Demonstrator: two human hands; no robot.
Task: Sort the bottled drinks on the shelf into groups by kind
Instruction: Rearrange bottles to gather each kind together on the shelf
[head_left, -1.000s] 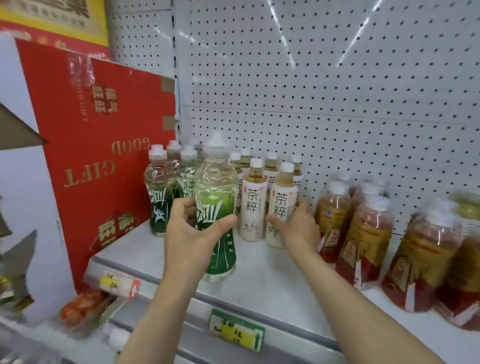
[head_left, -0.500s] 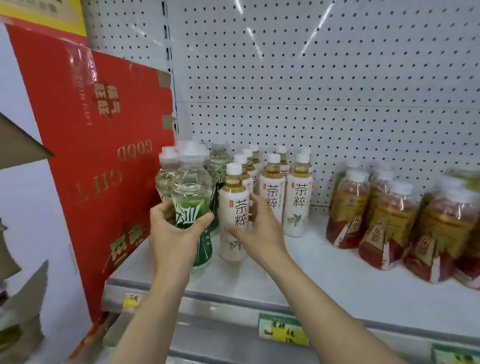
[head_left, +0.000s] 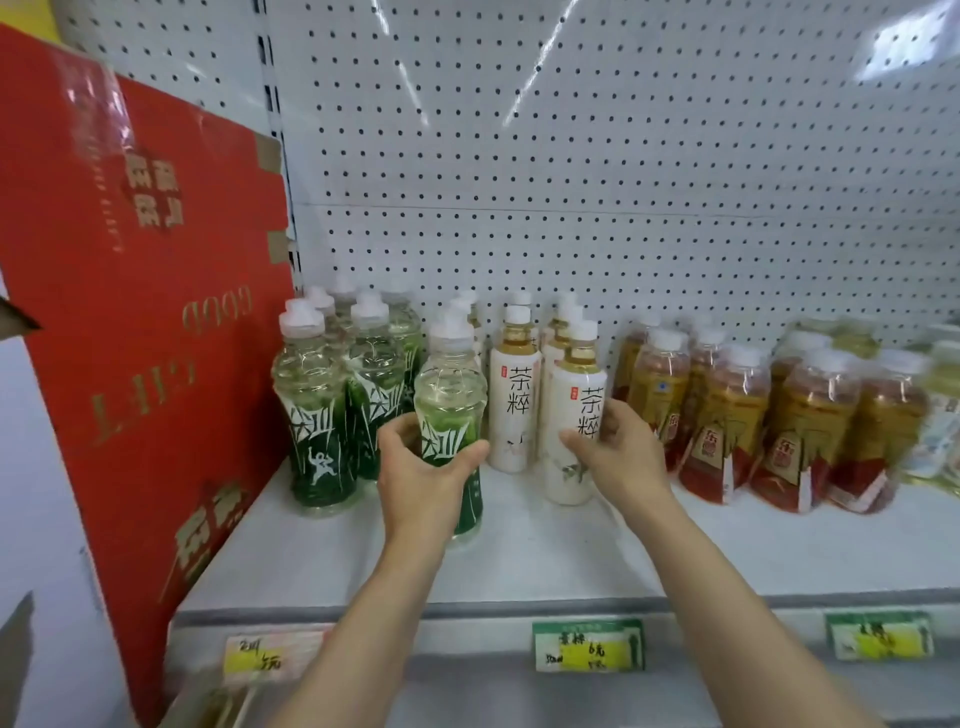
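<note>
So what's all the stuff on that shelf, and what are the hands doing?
Green-label bottles: several, clear with green wrap, shelf's left end by the box.
White-label tea bottles: several, white with amber tops, middle.
Red-and-gold bottles: several, right side.
Red box: one, leaning at far left.
Price tags: three, green and yellow, on the shelf edge.
Shelf: one, white.
Pegboard: white, behind.
Left hand: grips a green-label bottle.
Right hand: holds a white-label bottle.
</note>
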